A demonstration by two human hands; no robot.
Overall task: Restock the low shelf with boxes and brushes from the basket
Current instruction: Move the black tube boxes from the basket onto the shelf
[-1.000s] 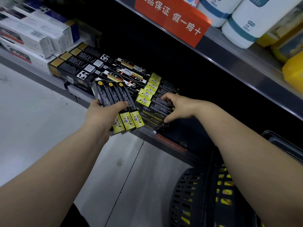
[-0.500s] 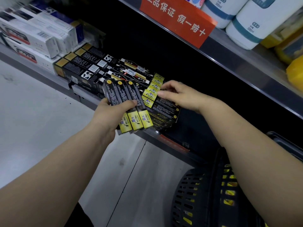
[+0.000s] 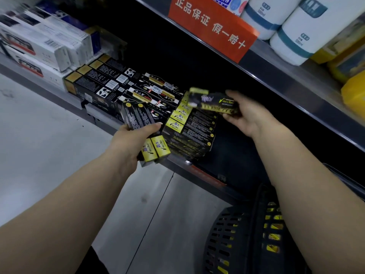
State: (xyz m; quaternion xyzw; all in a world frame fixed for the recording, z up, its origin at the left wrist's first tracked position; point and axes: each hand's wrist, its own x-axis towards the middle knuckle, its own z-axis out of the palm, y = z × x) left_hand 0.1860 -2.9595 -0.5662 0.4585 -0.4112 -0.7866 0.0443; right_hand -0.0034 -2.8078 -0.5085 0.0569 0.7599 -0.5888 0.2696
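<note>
Black box (image 3: 214, 104), right hand (image 3: 247, 118); black boxes (image 3: 138, 118), left hand (image 3: 131, 142)

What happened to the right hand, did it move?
Yes. The right hand lifted off the stacked boxes, going up and to the right, and now holds one box.

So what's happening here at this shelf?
A person is restocking the low metal shelf. Their left hand grips a bundle of long black-and-yellow cardboard boxes, while the right hand holds one such box above the stack already lying on the shelf. More wait in the dark plastic basket below.
</note>
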